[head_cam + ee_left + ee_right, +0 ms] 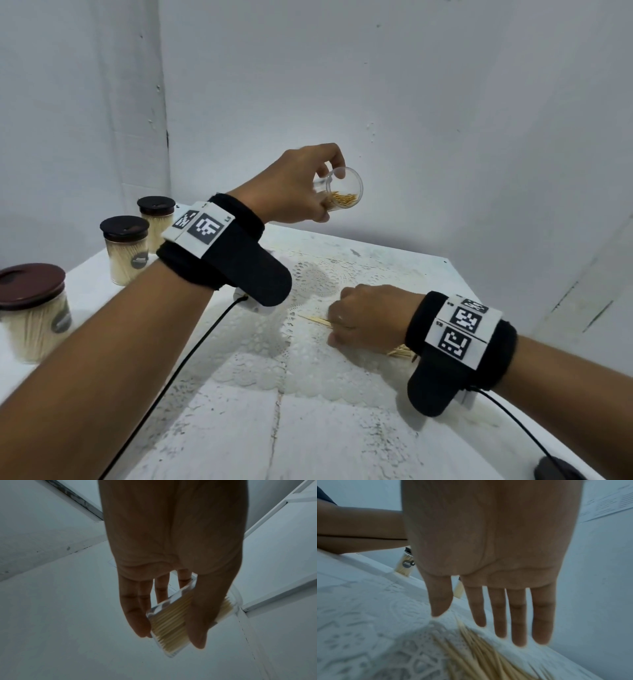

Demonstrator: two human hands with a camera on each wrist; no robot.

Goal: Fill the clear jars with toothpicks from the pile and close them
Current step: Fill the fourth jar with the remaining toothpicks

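- The left hand holds a small clear plastic jar in the air above the worktop, thumb and fingers curled round its wall, its open mouth tipped toward the camera and a partial layer of pale wooden toothpicks lying along the low side.
- The right hand hovers at the loose pile of toothpicks on the white lace cloth; the wrist view shows its fingers extended and holding nothing.
- Toothpicks look light, stiff and sharp-ended, and likely to scatter; pinching a bundle at mid-length should keep them aligned.
- The jar seems light and smooth, so a grip round its wall suits it best.
- Three filled jars with dark brown lids stand on the white worktop at the left, well apart from the pile.
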